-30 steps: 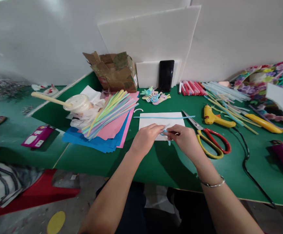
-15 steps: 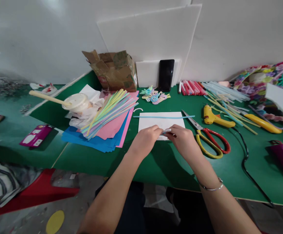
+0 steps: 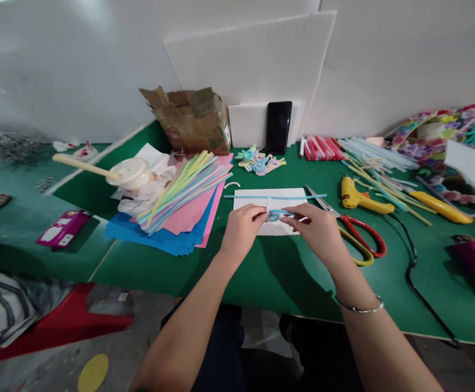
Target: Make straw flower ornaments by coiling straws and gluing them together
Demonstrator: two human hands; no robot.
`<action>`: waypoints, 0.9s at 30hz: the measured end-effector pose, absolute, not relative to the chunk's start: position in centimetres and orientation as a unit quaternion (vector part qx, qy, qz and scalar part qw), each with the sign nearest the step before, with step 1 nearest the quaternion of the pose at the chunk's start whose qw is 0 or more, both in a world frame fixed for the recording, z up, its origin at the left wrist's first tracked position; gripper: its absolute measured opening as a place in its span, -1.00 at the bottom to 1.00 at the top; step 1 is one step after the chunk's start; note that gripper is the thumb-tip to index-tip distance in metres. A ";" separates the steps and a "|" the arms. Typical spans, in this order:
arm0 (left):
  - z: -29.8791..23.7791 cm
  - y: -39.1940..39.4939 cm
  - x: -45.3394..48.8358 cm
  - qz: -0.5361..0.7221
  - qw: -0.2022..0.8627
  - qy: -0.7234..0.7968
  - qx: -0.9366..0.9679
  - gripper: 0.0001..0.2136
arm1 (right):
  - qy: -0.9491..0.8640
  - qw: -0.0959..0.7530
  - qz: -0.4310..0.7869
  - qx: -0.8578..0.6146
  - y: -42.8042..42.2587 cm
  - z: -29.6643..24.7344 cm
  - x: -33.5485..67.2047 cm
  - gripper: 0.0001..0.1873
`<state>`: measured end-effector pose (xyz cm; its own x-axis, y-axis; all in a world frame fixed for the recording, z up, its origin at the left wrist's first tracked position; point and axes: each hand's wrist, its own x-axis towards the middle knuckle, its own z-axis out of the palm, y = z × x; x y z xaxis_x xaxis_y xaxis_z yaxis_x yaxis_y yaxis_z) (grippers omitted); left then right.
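Note:
Between my two hands is a coiled blue pipe cleaner [image 3: 275, 215] with a white piece standing up at its left side. My left hand [image 3: 243, 226] pinches the left side of the coil. On the other side, my right hand [image 3: 313, 223] holds the blue strand's right end between thumb and fingers. Both hands are just over a white sheet of paper [image 3: 245, 197]. A straight blue pipe cleaner [image 3: 274, 197] lies across the sheet's far part. Several twisted pastel pipe-cleaner shapes [image 3: 260, 161] rest beyond it.
Scissors [image 3: 362, 234] and a yellow glue gun [image 3: 364, 202] with a black cord lie right. Left are a pipe-cleaner bundle [image 3: 188, 188], coloured paper [image 3: 151, 234], and a tub [image 3: 129, 173] with a stick. A cardboard box [image 3: 194, 122] and phone [image 3: 279, 128] stand behind.
My hands have moved apart, the right one shifting rightward. The blue coil and upright white piece now show between my fingers, where they were mostly covered before.

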<state>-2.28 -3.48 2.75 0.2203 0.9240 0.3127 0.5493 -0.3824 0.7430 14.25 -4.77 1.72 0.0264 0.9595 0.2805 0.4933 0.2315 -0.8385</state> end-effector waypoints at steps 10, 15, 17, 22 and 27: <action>2.4 -3.4 -1.4 0.479 0.476 0.515 0.528 -0.93 | -0.511 0.505 0.409 -0.562 -4.9 2.2 13.5 -0.71; 2.5 -3.4 -1.2 0.495 0.518 0.505 0.482 -0.97 | -0.430 0.534 0.502 -0.527 -4.7 2.1 13.3 -0.70; 2.5 -3.6 -0.9 0.500 0.525 0.505 0.468 -0.97 | -0.396 0.547 0.514 -0.528 -4.7 2.0 13.0 -0.70; 2.1 -3.9 -0.3 0.524 0.509 0.512 0.452 -0.97 | -0.383 0.598 0.431 -0.558 -5.0 1.5 11.9 -0.75; 1.8 -3.8 -0.3 0.541 0.494 0.515 0.445 -0.95 | -0.466 0.569 0.314 -0.600 -5.3 1.7 11.5 -0.81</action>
